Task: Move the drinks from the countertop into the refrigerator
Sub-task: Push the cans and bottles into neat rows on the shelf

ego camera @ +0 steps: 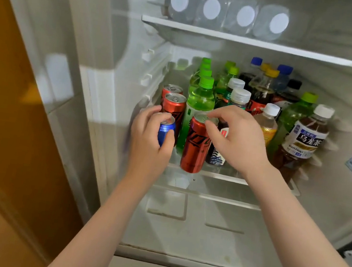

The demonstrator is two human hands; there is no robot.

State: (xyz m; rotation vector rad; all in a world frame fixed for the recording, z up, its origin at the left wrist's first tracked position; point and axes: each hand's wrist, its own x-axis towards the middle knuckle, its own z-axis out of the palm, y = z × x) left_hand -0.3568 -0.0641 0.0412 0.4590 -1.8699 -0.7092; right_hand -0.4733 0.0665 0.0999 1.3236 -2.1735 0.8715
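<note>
I look into an open refrigerator. My left hand [147, 138] is wrapped around a blue can [166, 131] at the front left of the glass shelf [227, 177]. My right hand [236, 141] grips the top rim of a tall red can [195, 146] that stands at the shelf's front edge. Two more red cans [175, 108] stand behind the blue one. Green bottles [200, 100], dark tea bottles [301, 145], a yellow drink [267, 123] and other bottles crowd the shelf behind.
Several clear water bottles [211, 9] lie on the upper shelf [260, 44]. A clear drawer [203, 222] sits under the glass shelf. The refrigerator's left wall [115, 80] is close to my left hand. An orange-brown panel [1, 110] stands at far left.
</note>
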